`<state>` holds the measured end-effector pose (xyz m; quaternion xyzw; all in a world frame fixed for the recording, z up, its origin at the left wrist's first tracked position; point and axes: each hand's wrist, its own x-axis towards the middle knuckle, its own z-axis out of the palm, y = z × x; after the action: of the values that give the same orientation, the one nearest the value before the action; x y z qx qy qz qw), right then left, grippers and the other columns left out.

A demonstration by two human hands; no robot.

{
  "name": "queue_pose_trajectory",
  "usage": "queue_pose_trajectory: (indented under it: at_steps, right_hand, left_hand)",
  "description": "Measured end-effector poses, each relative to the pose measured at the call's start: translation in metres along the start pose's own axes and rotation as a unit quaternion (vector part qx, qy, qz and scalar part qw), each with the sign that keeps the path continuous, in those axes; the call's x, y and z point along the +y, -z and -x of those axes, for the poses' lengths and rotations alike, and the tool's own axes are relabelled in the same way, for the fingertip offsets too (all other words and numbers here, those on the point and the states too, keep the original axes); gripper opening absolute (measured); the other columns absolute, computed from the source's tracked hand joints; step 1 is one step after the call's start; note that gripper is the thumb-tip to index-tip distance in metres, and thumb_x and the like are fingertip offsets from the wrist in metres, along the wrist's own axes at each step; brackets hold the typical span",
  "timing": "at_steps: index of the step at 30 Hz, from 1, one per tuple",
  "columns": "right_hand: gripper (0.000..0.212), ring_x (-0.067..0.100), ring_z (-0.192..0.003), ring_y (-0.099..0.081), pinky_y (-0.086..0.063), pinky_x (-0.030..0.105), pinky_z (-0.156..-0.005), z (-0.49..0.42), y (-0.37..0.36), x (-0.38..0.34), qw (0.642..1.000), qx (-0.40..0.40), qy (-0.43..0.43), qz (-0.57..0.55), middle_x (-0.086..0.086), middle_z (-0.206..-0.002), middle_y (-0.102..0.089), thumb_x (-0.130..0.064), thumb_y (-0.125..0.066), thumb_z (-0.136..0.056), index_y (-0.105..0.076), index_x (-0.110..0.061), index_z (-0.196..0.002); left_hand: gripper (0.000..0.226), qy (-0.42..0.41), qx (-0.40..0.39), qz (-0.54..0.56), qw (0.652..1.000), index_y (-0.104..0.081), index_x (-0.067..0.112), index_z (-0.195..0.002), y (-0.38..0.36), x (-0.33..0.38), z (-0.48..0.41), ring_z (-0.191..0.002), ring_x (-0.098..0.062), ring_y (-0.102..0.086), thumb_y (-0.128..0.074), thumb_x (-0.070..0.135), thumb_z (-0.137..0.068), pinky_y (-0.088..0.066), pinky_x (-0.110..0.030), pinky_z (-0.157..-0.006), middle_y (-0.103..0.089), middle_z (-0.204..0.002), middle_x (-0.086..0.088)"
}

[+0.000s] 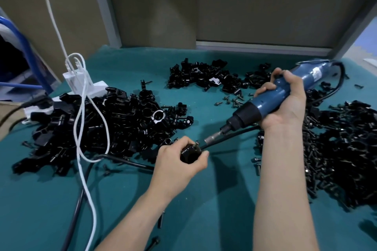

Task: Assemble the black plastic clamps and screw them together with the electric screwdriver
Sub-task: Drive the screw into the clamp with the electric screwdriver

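Note:
My left hand (179, 161) grips a black plastic clamp (189, 154) just above the green table, with a screw (196, 143) sticking out of its top. My right hand (285, 98) is wrapped around the blue electric screwdriver (271, 98). The tool slants down to the left. Its silver bit (212, 138) points at the screw and its tip is right by the screw head. Whether they touch I cannot tell.
Heaps of black clamp parts lie at the left (102, 124), back centre (208, 77) and right (342, 149). Loose screws (234, 101) are scattered between them. A white power strip (81, 85) with white cables (85, 149) stands at the left. A black cord (122, 161) crosses the green mat (204, 210).

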<state>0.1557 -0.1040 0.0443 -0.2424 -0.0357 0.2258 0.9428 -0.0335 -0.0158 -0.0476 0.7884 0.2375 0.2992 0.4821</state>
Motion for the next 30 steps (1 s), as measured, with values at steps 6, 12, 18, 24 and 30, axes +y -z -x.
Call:
queue_pose_trajectory:
  at_steps: [6, 12, 18, 24, 30]
  right_hand:
    - [0.009, 0.005, -0.044, -0.045, -0.043, 0.018, -0.045, -0.002, -0.004, 0.009, 1.0, -0.007, -0.006, 0.014, -0.008, -0.072, -0.064, -0.015, -0.054, -0.092, -0.051, -0.018, -0.084]
    - [0.037, 0.004, -0.044, -0.046, -0.044, 0.017, -0.045, 0.0, -0.008, 0.016, 0.998, -0.037, -0.056, -0.005, -0.009, -0.072, -0.064, -0.017, -0.056, -0.09, -0.068, -0.017, -0.055]
    - [0.04, 0.004, -0.043, -0.047, -0.044, 0.017, -0.044, 0.0, -0.001, 0.012, 0.999, -0.018, -0.045, -0.02, -0.008, -0.068, -0.064, -0.017, -0.058, -0.089, -0.068, -0.016, -0.05]
    - [0.007, 0.005, -0.045, -0.046, -0.044, 0.017, -0.046, -0.002, 0.009, 0.001, 0.998, -0.009, -0.027, -0.063, -0.008, -0.071, -0.063, -0.017, -0.059, -0.087, -0.053, -0.016, -0.084]
    - [0.009, 0.004, -0.045, -0.046, -0.044, 0.018, -0.044, -0.001, 0.005, 0.007, 0.998, -0.027, -0.049, -0.028, -0.009, -0.074, -0.063, -0.019, -0.057, -0.09, -0.054, -0.018, -0.081]
  left_hand:
    - [0.034, -0.017, -0.016, 0.012, 1.0, -0.053, 0.019, -0.067, 0.001, 0.002, 0.002, -0.047, -0.009, -0.042, -0.063, 0.052, -0.066, -0.04, -0.025, -0.048, -0.052, -0.052, -0.001]
    - [0.039, -0.03, -0.044, -0.016, 0.998, -0.058, 0.014, -0.067, -0.001, 0.005, 0.005, -0.052, -0.021, -0.052, -0.062, 0.053, -0.065, -0.048, -0.032, -0.055, -0.058, -0.057, -0.001]
    - [0.039, -0.038, -0.03, -0.005, 0.999, -0.056, 0.014, -0.065, 0.0, 0.005, 0.004, -0.05, -0.018, -0.047, -0.063, 0.052, -0.066, -0.045, -0.029, -0.052, -0.057, -0.055, -0.003]
    - [0.031, -0.034, -0.028, 0.019, 0.999, -0.054, 0.021, -0.061, 0.0, 0.007, 0.005, -0.043, -0.008, -0.041, -0.063, 0.05, -0.065, -0.037, -0.017, -0.047, -0.051, -0.048, 0.007]
    - [0.035, -0.038, -0.037, 0.015, 0.999, -0.055, 0.018, -0.063, 0.001, 0.007, 0.005, -0.045, -0.015, -0.043, -0.063, 0.051, -0.065, -0.038, -0.022, -0.047, -0.056, -0.054, -0.007]
